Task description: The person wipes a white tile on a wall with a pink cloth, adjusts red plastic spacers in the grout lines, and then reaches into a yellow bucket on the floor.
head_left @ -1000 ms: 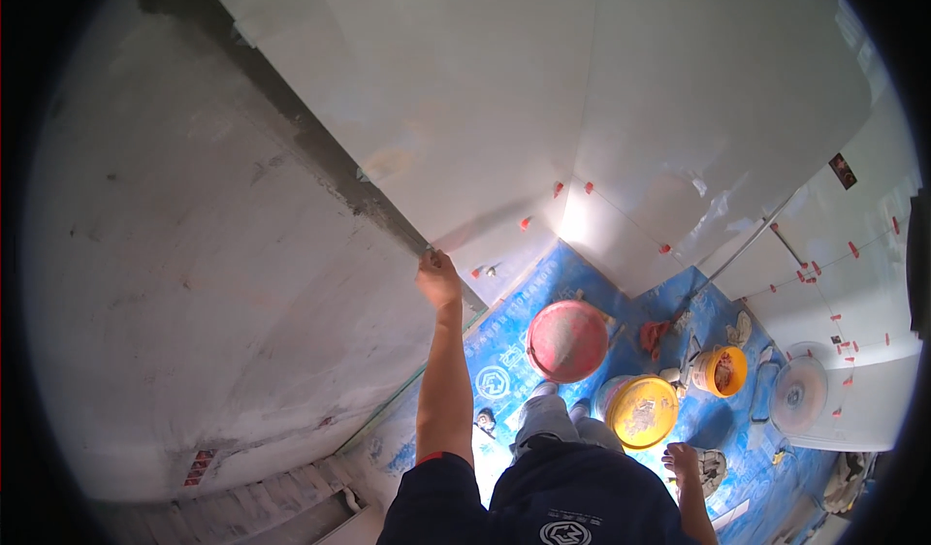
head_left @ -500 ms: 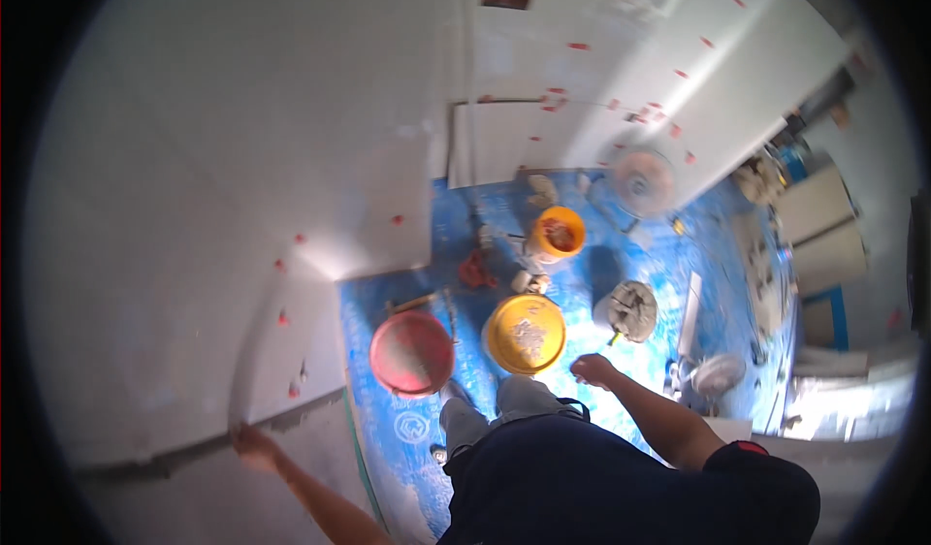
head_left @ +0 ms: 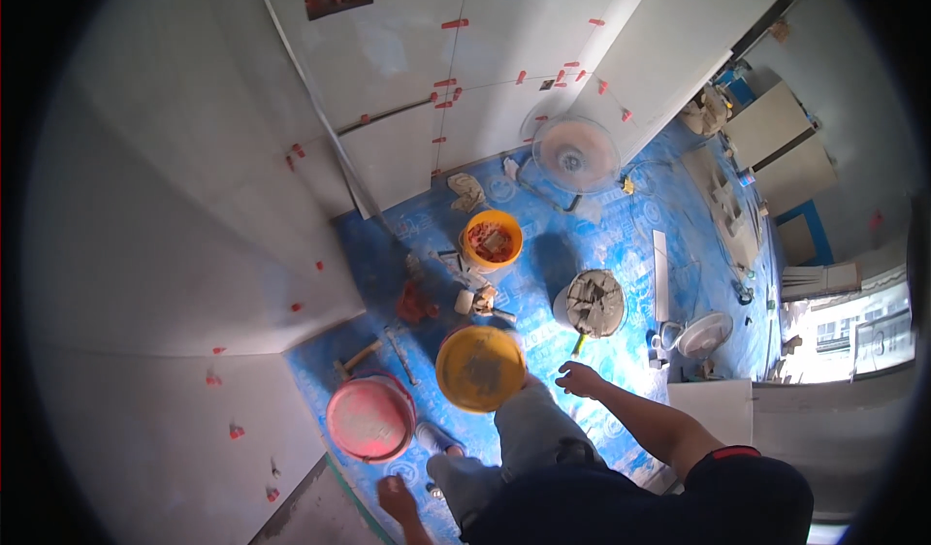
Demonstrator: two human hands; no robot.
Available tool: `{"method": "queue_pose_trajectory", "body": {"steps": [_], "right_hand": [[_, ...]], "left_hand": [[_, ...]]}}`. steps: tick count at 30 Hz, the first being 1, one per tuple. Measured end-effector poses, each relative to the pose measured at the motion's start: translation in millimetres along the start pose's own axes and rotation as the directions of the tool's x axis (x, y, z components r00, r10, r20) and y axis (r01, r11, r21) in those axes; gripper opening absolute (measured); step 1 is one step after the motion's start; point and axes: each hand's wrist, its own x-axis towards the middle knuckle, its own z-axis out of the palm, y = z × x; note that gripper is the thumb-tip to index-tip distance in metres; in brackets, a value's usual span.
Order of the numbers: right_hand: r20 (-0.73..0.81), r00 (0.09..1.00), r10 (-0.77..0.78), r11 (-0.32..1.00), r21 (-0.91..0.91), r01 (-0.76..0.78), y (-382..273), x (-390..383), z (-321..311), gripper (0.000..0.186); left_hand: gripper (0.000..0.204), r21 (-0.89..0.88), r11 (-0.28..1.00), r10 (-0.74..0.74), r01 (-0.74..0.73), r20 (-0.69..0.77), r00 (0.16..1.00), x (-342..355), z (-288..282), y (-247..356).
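My right hand hangs over the floor with nothing in it, its fingers loosely apart. Just beyond it is a bucket of grey mortar, with a yellow-green handle sticking out at its near side. Low at the left, my left hand is beside my legs, its fingers too unclear to read. The nearest thing to it is a red round tub. Directly ahead of my legs stands a yellow round tub with dried residue inside.
Blue sheeting covers the floor. An orange bucket with tile spacer pieces, a mallet and a hammer lie ahead. A fan stands by the tiled wall, which carries red clips.
My left hand has come away from the wall ledge and down beside my legs. My view has turned, and my legs have shifted in a step. The right hand stays near the mortar bucket.
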Motion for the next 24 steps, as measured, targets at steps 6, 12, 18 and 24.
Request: {"method": "queue_pose_trajectory", "body": {"steps": [6, 12, 18, 24], "right_hand": [[-0.069, 0.972, -0.227, 0.96, -0.184, 0.211, -35, 238, -57, 0.062], [-0.284, 0.882, -0.376, 0.897, -0.351, 0.269, -82, 504, -76, 0.062], [-0.357, 0.777, -0.518, 0.818, -0.474, 0.327, -101, 646, -76, 0.054], [-0.225, 0.882, -0.415, 0.74, -0.648, 0.183, -100, 708, -67, 0.051]], "left_hand": [[0.027, -0.085, 0.834, -0.442, 0.545, 0.488, 0.753, -102, 122, 89], [0.025, 0.127, 0.992, -0.07, -0.008, 0.598, 0.798, -171, 223, 104], [0.029, 0.142, 0.844, -0.464, 0.517, 0.677, 0.572, -166, 281, 172], [0.031, 0.178, 0.776, -0.54, 0.605, 0.683, 0.492, -111, 323, 243]]}}
